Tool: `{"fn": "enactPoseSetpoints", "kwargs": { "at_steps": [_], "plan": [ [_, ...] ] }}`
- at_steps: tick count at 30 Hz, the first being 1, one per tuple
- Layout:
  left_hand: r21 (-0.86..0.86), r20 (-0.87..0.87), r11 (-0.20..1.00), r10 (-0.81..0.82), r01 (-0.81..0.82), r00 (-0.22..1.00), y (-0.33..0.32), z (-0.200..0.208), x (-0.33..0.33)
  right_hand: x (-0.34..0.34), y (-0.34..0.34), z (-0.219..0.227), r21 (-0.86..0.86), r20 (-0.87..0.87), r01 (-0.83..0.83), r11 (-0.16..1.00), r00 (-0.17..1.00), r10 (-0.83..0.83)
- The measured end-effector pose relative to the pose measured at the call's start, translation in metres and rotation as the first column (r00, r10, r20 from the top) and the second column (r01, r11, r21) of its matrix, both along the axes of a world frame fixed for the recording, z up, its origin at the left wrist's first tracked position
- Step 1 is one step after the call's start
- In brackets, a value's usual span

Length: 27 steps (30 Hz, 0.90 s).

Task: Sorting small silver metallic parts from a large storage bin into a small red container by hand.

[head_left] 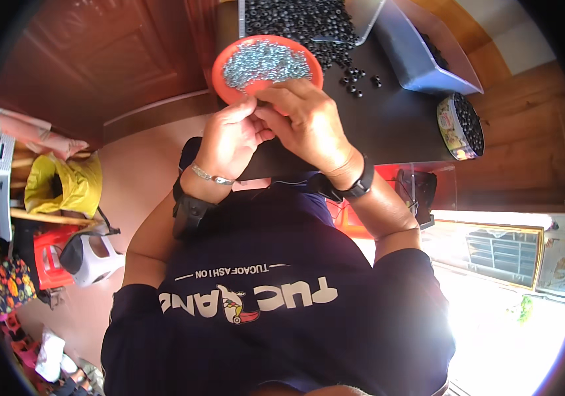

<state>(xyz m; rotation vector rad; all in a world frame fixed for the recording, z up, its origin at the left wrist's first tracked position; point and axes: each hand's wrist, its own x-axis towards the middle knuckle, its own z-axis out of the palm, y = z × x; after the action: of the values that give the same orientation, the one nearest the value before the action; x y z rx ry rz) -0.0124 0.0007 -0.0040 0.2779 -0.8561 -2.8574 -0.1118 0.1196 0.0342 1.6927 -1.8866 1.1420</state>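
Silvery metal bits [266,63] fill an orange bowl [219,74] on the tabletop [388,125], close for easy reach I guess; left hand [229,135] and right hand [310,122] meet there, can't tell what either grip holds.

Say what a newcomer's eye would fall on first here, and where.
Probably the orange bowl of small silvery pieces at top centre, with the left hand and right hand close together at its near edge. Next come the black pieces heaped beyond it, then the bright yellow bag at far left.
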Motion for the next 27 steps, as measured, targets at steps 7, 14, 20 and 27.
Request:
{"fn": "enactPoseSetpoints", "kwargs": {
  "at_steps": [7,14,20,27],
  "plan": [
    [-0.117,-0.045,0.991,-0.064,0.058,0.997,0.004,-0.003,-0.006,-0.009,0.013,-0.002,-0.016,-0.01,0.027,1.0,1.0,-0.027],
    [-0.229,-0.07,0.969,-0.114,0.095,0.991,0.001,-0.016,-0.003,-0.052,0.045,0.003,0.101,0.093,0.013,0.995,0.995,-0.023],
    [-0.258,-0.049,0.955,-0.166,0.148,0.985,-0.005,-0.023,0.008,-0.168,0.097,-0.005,0.399,0.142,0.367,0.84,0.881,-0.452],
    [-0.187,-0.09,0.974,-0.146,0.127,0.985,-0.007,-0.03,0.009,-0.195,0.083,-0.023,0.542,0.083,0.333,0.772,0.893,-0.443]
  ]
}}
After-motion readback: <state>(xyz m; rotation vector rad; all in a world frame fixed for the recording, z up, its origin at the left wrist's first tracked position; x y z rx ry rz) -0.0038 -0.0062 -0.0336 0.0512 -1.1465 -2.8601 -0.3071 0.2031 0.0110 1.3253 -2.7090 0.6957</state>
